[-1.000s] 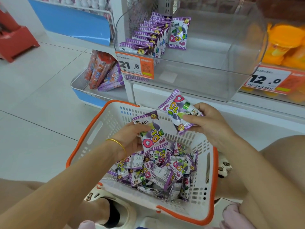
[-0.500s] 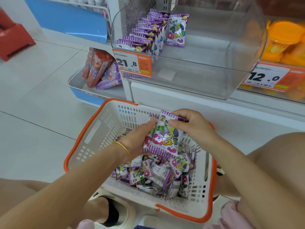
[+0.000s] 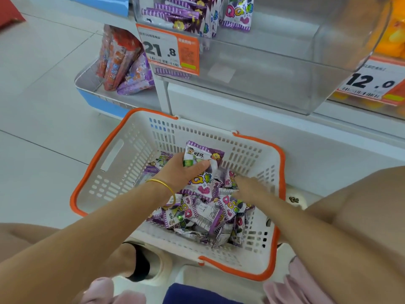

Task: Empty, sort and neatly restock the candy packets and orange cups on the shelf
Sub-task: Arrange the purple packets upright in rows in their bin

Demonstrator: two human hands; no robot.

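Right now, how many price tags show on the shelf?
2: the 21.8 tag at the left front of the clear bin; the 12.0 tag at the right edge. Others may be off-frame.

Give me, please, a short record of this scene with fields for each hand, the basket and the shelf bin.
left hand: grips held packets, upright, above the pile
right hand: reaches onto the loose packets; blurred, grip unclear
basket: white with orange rim, holds the loose packets
clear bin: row of shelved packets at its left end
price tag: reads 21.8
orange cups: next bay, to the right
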